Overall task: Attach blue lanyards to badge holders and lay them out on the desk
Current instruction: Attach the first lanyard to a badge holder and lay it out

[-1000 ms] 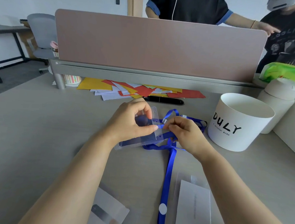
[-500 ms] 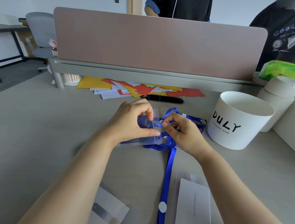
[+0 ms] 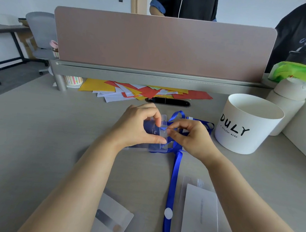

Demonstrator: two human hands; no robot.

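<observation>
Noted left hand [image 3: 138,128] pinching clear badge holder [image 3: 155,134] between thumb and forefinger, holder tilted up over desk [image 3: 36,143] centre. Noted right hand [image 3: 190,137] pinching blue lanyard [image 3: 175,172] end at holder's slotted edge, fingers curled tight. Forearms extended forward, wrists angled inward.

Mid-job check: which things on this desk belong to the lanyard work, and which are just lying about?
Job: clear plastic badge holder in left hand, blue ribbon lanyard pinched by right hand, two carded clear holders nearby.
Lying about: white DULY tub, coloured paper sheets, green packet.
</observation>
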